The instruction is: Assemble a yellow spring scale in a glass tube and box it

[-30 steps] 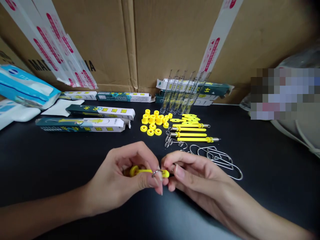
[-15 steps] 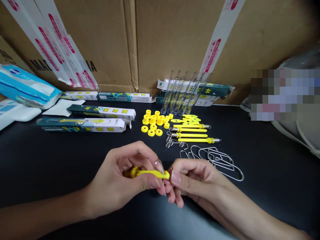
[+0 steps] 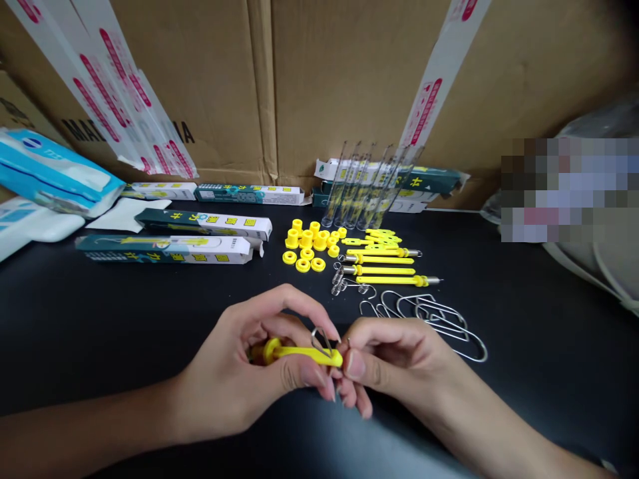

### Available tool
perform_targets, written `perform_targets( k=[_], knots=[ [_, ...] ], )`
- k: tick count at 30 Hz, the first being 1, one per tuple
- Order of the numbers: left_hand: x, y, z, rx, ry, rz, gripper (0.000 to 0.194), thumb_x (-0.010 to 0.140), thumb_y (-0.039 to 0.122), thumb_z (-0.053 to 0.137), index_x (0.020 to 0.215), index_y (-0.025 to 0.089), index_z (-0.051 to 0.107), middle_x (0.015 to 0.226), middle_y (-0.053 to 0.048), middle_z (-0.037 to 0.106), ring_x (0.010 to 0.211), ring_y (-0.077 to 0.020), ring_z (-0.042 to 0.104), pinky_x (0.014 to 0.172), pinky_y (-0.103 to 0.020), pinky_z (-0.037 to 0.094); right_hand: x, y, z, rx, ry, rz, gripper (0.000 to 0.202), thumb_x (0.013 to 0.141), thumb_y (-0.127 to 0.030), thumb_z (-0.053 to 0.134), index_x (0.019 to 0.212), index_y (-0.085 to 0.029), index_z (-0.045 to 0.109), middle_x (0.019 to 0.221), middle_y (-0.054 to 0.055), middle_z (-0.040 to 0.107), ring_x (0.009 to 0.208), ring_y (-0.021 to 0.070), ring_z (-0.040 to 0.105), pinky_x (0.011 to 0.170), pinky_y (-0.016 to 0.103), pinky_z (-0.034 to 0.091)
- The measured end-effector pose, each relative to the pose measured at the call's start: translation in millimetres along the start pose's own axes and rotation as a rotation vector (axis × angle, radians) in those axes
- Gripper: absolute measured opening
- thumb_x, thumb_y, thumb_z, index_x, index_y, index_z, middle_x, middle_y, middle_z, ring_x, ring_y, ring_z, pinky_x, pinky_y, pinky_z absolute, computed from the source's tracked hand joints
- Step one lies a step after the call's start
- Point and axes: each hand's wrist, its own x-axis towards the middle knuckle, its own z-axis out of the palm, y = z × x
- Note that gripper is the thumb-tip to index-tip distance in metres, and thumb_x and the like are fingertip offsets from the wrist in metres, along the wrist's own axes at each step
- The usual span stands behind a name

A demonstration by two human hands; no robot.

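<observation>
A yellow plastic rod [image 3: 304, 354] with a collar lies in my left hand [image 3: 264, 366], thumb along its near side and fingers curled round its left end. A thin bent metal hook [image 3: 319, 338] stands up at the rod's right part, under my left index finger. My right hand [image 3: 394, 352] pinches thumb against index finger at the rod's right tip, where a small end of wire shows between them. Beyond my hands lie yellow rods [image 3: 384, 271], some with springs, and small coiled springs [image 3: 337, 283].
Large metal hooks [image 3: 449, 326] lie beyond my right hand. Yellow caps and rings [image 3: 305, 239] sit mid-table, with clear tubes [image 3: 369, 189] standing behind. Printed boxes [image 3: 164, 249] and a blue packet [image 3: 54, 173] are left. Cardboard [image 3: 324, 80] rises behind; a bag [image 3: 594, 219] is right.
The yellow rod and my left fingers have shifted slightly right and down. My left index finger has lifted and reaches further right, so more of the bent metal hook shows.
</observation>
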Motion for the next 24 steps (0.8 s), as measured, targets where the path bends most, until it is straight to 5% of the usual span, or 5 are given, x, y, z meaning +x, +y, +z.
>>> perform_targets(
  k=[8,24],
  knots=[
    [2.9,-1.0,0.0,-0.060,0.009,0.044,0.025,0.085,0.010,0.080,0.092,0.021,0.058,0.076,0.003,0.080,0.069,-0.0104,0.077,0.067,-0.015,0.058,1.9,-4.5,-0.3,-0.054,0.012,0.009,0.017,0.083,-0.031,0.084,0.078,-0.016,0.079,0.074,0.002,0.073,0.064,0.0084,0.060,0.061,0.018,0.049],
    [-4.3,0.8,2.1,0.117,0.057,0.038,0.015,0.087,0.007,0.076,0.090,0.021,0.075,0.080,0.004,0.082,0.076,-0.0099,0.079,0.071,-0.012,0.059,-1.5,0.7,-3.6,0.219,-0.075,0.180,0.018,0.092,-0.024,0.075,0.080,-0.011,0.075,0.077,0.003,0.069,0.071,0.0074,0.064,0.066,0.016,0.047]
  ],
)
